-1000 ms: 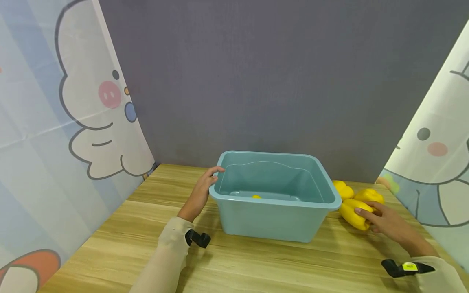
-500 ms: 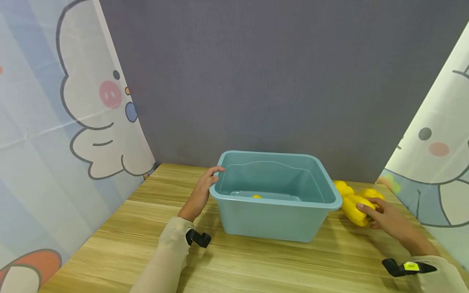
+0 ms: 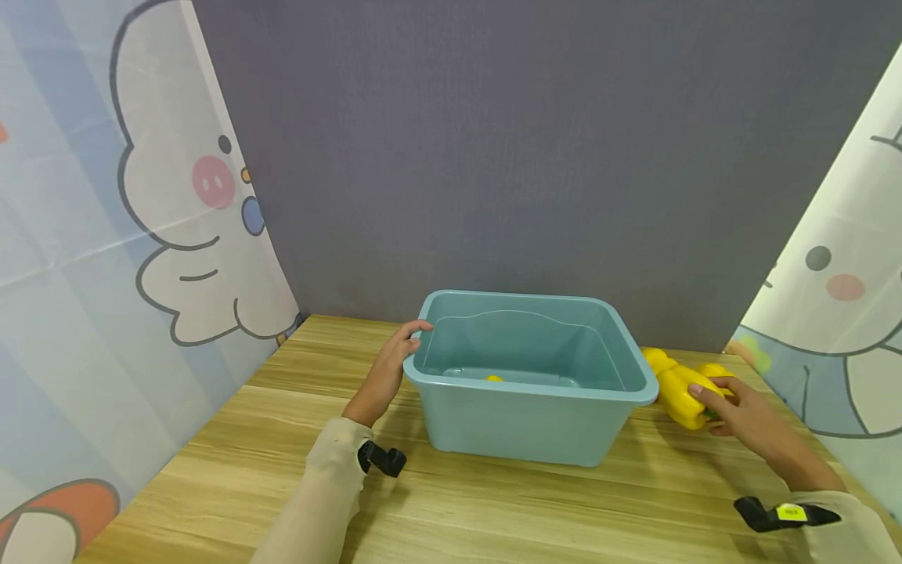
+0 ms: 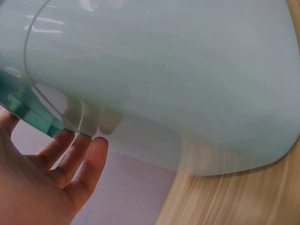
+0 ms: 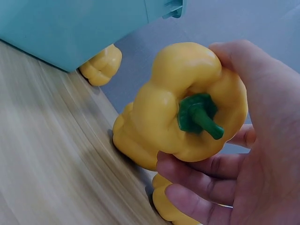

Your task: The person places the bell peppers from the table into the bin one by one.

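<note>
A blue-green plastic bin stands on the table, its open top facing up. My left hand holds its left rim; in the left wrist view several fingertips touch the bin's outer wall. To the right of the bin, my right hand grips a yellow bell pepper between thumb and fingers. The right wrist view shows its green stem turned toward the camera. More yellow bell peppers lie behind and below it. A small bit of yellow shows inside the bin.
The wood-grain table ends at a dark grey back panel. Cartoon-printed curtains hang at both sides. Another yellow pepper lies close to the bin's right wall, and one more lies behind the right hand.
The right hand has raised the yellow bell pepper slightly and tilted it, so its green stem now shows beside the fingers. The left hand and the bin have stayed in place.
</note>
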The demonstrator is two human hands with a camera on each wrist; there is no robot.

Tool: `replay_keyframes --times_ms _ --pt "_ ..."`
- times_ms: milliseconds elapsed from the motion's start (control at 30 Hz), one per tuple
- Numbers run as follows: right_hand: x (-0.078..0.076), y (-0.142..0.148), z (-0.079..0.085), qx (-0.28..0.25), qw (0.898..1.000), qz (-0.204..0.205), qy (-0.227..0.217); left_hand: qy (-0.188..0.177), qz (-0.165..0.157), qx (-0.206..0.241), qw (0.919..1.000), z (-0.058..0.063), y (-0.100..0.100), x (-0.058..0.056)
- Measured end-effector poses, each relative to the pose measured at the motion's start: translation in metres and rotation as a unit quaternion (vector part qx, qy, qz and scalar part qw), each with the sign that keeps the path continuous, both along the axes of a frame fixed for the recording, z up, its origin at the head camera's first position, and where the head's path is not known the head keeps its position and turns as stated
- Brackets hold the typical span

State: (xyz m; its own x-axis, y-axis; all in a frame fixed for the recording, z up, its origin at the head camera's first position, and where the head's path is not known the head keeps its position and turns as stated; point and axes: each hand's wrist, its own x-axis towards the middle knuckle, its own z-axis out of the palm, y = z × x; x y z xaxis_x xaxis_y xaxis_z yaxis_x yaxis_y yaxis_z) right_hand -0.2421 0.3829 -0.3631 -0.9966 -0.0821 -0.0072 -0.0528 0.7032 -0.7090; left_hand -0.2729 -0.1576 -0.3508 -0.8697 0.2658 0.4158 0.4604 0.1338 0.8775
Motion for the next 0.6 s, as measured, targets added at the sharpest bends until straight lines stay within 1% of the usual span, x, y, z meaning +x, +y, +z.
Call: replay_keyframes --times_ms 267,433,600 --pt "0.001 -0.0007 0.0014 -0.001 1.0 -0.012 0.011 -0.004 0.0 0.002 1.0 -0.0002 0.0006 -0.0003" --pt "0.0025 -0.0036 0.0032 -0.025 0.999 -0.021 0.033 -0.006 -0.001 0.005 1.0 0.0003 0.0012 0.0" --pt "0.0042 -0.0071 0.0054 -0.056 0.996 -0.022 0.063 -0.005 -0.001 0.006 1.0 0.0002 0.0013 -0.0002"
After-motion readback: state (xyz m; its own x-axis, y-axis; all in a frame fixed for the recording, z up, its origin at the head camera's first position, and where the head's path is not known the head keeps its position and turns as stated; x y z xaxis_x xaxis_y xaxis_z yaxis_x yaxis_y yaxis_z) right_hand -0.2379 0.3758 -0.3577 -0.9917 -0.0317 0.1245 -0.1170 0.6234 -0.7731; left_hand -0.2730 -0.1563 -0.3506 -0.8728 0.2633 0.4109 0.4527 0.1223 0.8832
